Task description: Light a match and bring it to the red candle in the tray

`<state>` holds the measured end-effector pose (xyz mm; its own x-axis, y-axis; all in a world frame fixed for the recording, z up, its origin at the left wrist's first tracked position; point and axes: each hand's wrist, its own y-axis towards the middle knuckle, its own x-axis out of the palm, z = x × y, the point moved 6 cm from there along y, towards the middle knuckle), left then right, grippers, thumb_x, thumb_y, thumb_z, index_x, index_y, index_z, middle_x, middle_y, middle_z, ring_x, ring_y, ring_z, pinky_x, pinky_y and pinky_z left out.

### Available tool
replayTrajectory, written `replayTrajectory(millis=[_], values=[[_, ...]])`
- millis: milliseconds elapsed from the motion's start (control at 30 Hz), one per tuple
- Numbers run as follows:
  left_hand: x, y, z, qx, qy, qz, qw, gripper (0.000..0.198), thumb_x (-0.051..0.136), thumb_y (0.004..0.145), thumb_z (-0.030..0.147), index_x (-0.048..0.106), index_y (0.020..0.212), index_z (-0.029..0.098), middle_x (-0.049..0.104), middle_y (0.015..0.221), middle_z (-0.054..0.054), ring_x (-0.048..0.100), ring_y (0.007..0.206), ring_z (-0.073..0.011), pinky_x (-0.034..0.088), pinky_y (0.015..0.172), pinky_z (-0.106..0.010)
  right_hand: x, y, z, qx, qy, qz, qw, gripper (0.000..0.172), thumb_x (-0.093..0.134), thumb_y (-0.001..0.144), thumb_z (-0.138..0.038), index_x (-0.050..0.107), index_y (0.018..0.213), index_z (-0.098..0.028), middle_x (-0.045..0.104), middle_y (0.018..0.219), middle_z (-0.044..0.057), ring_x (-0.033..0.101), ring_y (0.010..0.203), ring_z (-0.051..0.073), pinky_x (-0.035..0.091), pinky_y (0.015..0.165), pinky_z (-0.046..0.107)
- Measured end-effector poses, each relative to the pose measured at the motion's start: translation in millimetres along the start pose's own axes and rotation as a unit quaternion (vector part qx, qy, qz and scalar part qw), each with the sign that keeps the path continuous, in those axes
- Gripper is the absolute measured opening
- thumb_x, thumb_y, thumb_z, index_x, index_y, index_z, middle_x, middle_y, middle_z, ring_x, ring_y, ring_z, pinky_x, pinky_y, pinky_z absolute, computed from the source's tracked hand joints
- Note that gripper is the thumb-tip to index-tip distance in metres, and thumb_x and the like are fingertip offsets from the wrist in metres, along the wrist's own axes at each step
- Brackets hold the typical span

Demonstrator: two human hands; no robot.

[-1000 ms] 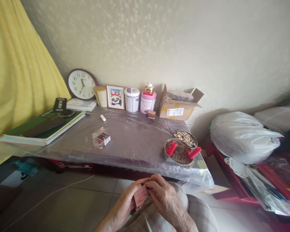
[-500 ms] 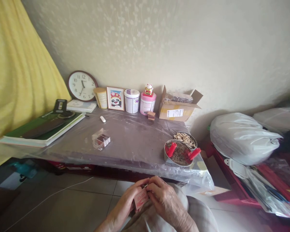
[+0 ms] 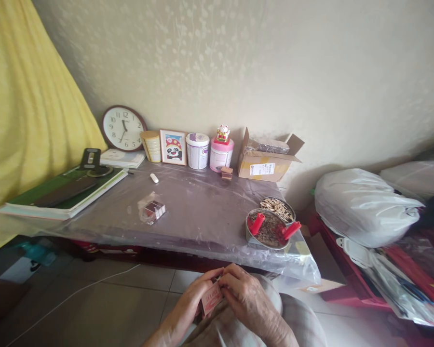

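Over my lap, below the table's front edge, my left hand (image 3: 192,300) is closed around a small matchbox (image 3: 211,298) with red print on its pale face. My right hand (image 3: 244,295) has its fingers bent and pressed together at the box's upper right edge. What those fingertips pinch, if anything, is hidden. On the table at right, a round tin (image 3: 271,230) holds brown grains and two red candle-like sticks stand in it. Just behind it is a tin of matchsticks (image 3: 276,208). A clear-wrapped pack of small boxes (image 3: 153,210) lies at centre left.
Along the wall stand a clock (image 3: 124,129), a framed panda picture (image 3: 173,147), tubs (image 3: 197,151) and an open cardboard box (image 3: 262,164). A green book (image 3: 63,193) lies at left. White plastic bags (image 3: 365,207) are piled right of the plastic-covered table (image 3: 202,207).
Almost nothing differs. Both hands stay at the matchbox over my lap, and the box's printed face is tilted very slightly differently.
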<state>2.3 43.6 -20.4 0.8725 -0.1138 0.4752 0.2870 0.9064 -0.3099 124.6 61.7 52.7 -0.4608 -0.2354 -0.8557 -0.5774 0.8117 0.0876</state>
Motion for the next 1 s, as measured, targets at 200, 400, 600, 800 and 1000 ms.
replayTrajectory(millis=[200,400,600,800,1000], values=[[0.3,-0.3,-1.8,-0.003,-0.004,-0.001,1.0,0.036,0.047,0.086,0.029,0.068,0.115,0.02,0.07,0.12,-0.008,0.057,0.116,-0.0295,0.039,0.1,-0.044,-0.5,1.2,0.5,0.005,-0.026,0.007,1.0,0.017,0.054,0.083,-0.005,0.058,0.082,-0.021,0.061,0.091,0.0,0.062,0.079,0.014,0.047,0.068,0.023],[-3.1,0.3,1.1,0.016,0.044,0.02,0.999,0.035,0.051,0.084,0.035,0.071,0.111,0.023,0.069,0.122,-0.008,0.057,0.112,-0.0302,0.041,0.096,-0.043,1.2,1.9,0.3,0.019,-0.09,0.01,0.996,0.013,0.057,0.084,-0.008,0.057,0.081,-0.02,0.061,0.086,0.0,0.061,0.075,0.015,0.045,0.063,0.024],[0.6,-3.1,3.4,-0.002,0.012,0.025,1.0,0.038,0.048,0.087,0.037,0.067,0.116,0.021,0.074,0.102,-0.009,0.06,0.076,-0.0209,0.043,0.065,-0.033,-8.0,-4.1,8.8,0.039,-0.038,0.026,0.998,0.018,0.053,0.083,-0.006,0.058,0.08,-0.022,0.062,0.083,-0.001,0.061,0.073,0.014,0.044,0.064,0.023],[9.6,-3.3,10.9,0.008,-0.088,-0.001,0.996,0.037,0.042,0.089,0.031,0.064,0.115,0.017,0.074,0.102,-0.011,0.051,0.058,-0.0118,0.034,0.053,-0.027,-19.7,-14.1,41.1,0.087,0.144,0.132,0.977,0.014,0.052,0.09,-0.022,0.065,0.094,-0.024,0.065,0.087,0.0,0.063,0.081,0.015,0.049,0.073,0.025],[15.6,1.8,19.0,0.025,-0.125,0.025,0.992,0.03,0.044,0.085,0.031,0.068,0.098,0.016,0.071,0.079,-0.007,0.041,0.045,-0.008,0.025,0.044,-0.026,3.6,-25.1,52.6,0.166,0.327,0.209,0.906,0.014,0.062,0.085,-0.038,0.062,0.085,-0.025,0.062,0.077,-0.002,0.058,0.069,0.015,0.049,0.063,0.024]])
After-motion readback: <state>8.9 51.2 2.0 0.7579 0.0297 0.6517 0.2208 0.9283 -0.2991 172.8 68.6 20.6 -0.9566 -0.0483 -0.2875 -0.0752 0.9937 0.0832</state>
